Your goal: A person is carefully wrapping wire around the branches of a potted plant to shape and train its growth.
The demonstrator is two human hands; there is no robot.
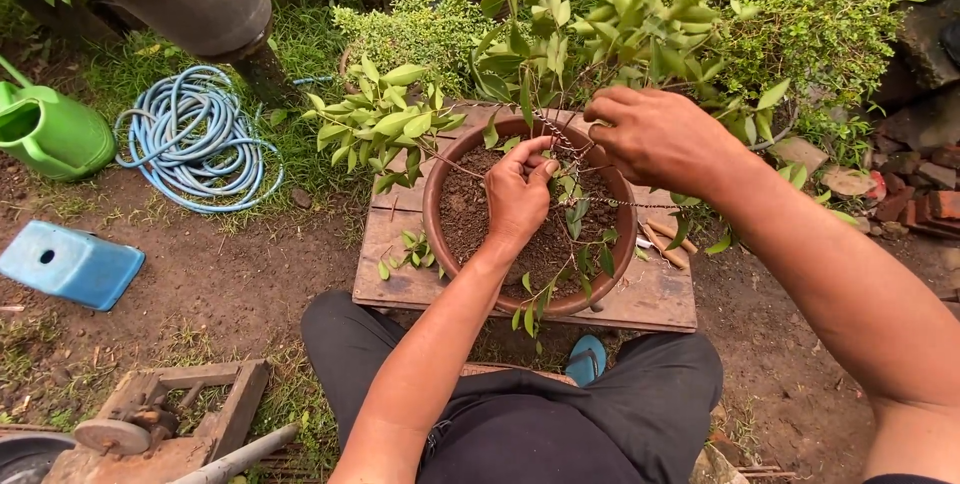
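Wire [575,159] is wound around the thin stem of the small tree [600,34], which grows out of the brown clay pot [432,206] in the middle of the scene. I judge that the main risk is to the stem: it looks slender, and if I bend it too hard or pull the wire too tight, the bark could be cut or the stem could snap. The leaves near the wire could also tear off.

My left hand [515,194] is over the soil, with its fingertips closed together on the stem and wire. My right hand [660,134] is a little farther and to the right, its fingers curled around the same wired stem higher up, just under the foliage. Both hands touch the plant and stand near each other.

The pot rests on a wooden board [650,294]. Well apart to the left lie a coiled blue hose [195,134] and a green watering can [50,129].
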